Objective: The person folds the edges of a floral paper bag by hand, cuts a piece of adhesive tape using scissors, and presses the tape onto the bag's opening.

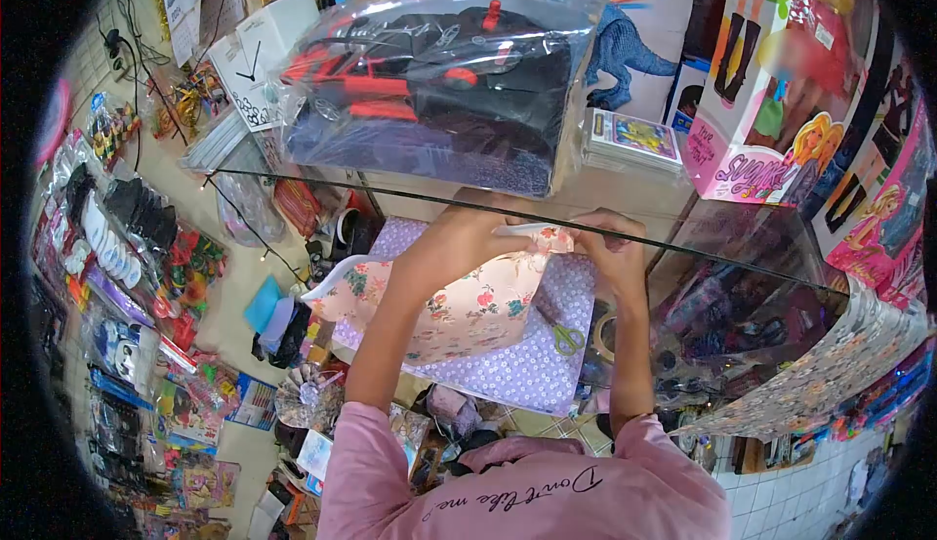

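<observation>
Both hands are at the far edge of a pink floral paper wrap (483,311), partly seen through the glass shelf. My left hand (478,237) holds the wrap's upper edge, its fingers bent around it. My right hand (610,235) pinches the wrap's right corner near the glass edge. Beneath lies a purple sheet with white flowers (488,382). Green-handled scissors (566,338) rest on that sheet, right of the wrap. Beside the right forearm is a roll of tape (605,337), partly hidden.
A glass shelf (683,247) crosses above the hands, carrying a large plastic-wrapped bag (439,91), a stack of cards (632,142) and a doll box (761,101). Packaged goods (185,384) crowd the left. A patterned roll (830,374) slants at the right.
</observation>
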Tool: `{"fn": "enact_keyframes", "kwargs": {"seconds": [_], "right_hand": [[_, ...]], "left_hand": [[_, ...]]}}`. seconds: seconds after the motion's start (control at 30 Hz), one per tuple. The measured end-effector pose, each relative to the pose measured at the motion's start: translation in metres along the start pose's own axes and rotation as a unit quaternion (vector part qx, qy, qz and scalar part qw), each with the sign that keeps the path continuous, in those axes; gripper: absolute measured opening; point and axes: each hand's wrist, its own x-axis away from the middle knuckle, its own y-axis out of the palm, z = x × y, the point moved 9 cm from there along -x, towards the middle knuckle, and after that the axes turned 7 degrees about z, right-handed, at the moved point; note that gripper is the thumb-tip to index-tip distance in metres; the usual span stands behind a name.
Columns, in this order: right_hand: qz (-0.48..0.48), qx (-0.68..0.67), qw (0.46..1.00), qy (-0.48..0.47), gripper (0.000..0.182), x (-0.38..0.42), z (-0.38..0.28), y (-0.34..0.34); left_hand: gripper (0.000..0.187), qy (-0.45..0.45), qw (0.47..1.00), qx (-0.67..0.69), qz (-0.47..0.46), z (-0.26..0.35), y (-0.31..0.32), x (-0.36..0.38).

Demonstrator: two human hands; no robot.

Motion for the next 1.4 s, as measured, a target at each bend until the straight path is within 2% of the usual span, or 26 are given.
{"fn": "enact_keyframes", "kwargs": {"seconds": [0.1,0.2,0.33,0.43,0.5,0.6,0.67,0.8,0.9,1.03,1.07,1.17,1.2,1.27,1.33,1.4], "right_hand": [[0.005,-0.02,1.0,0.017,0.016,0.0,0.003,0.004],[0.015,-0.045,0.997,0.059,0.017,0.007,0.002,0.012],[0.012,-0.039,0.996,0.085,0.017,0.014,0.016,0.011],[0.075,-0.032,0.997,0.007,0.017,0.023,-0.008,0.011],[0.089,0.046,0.993,-0.055,0.016,0.033,-0.032,0.021],[0.074,0.115,0.981,-0.138,0.017,0.052,-0.072,0.043],[0.057,0.131,0.973,-0.179,0.018,0.065,-0.093,0.061],[0.116,0.08,0.974,-0.18,0.019,0.079,-0.076,0.064],[0.171,0.004,0.977,-0.128,0.018,0.076,-0.055,0.052],[0.212,-0.032,0.974,-0.078,0.012,0.067,-0.051,0.043],[0.214,-0.027,0.974,-0.064,0.01,0.065,-0.055,0.044],[0.181,0.0,0.982,-0.049,0.011,0.067,-0.054,0.053],[0.168,0.006,0.982,-0.081,0.012,0.069,-0.058,0.058],[0.141,0.018,0.979,-0.145,0.013,0.076,-0.062,0.071],[0.115,0.036,0.98,-0.16,0.015,0.083,-0.065,0.085],[0.09,0.048,0.983,-0.15,0.017,0.092,-0.061,0.096]], "left_hand": [[0.036,0.028,0.997,0.041,0.054,0.005,-0.017,0.007],[0.033,-0.023,0.997,0.064,0.03,-0.001,-0.015,0.006],[0.034,0.016,0.999,0.011,0.044,-0.002,-0.011,0.005],[0.035,0.085,0.987,-0.066,0.117,0.005,-0.014,0.01],[0.035,0.121,0.968,-0.127,0.178,0.022,-0.023,0.016],[0.034,0.045,0.973,-0.184,0.132,0.023,-0.03,0.026],[0.031,0.071,0.956,-0.225,0.176,0.028,-0.035,0.031],[0.026,0.172,0.898,-0.329,0.235,0.042,-0.029,0.05],[0.025,0.283,0.826,-0.351,0.339,0.063,-0.028,0.088],[0.031,0.234,0.808,-0.434,0.321,0.03,-0.008,0.105],[0.04,0.198,0.804,-0.465,0.312,0.015,-0.004,0.1],[0.048,0.133,0.82,-0.464,0.308,-0.005,0.0,0.095],[0.044,0.118,0.817,-0.482,0.295,-0.003,0.0,0.095],[0.046,0.112,0.805,-0.47,0.345,-0.005,0.003,0.101],[0.045,0.111,0.793,-0.45,0.394,0.003,-0.001,0.105],[0.039,0.082,0.848,-0.397,0.343,-0.008,0.002,0.107]]}}
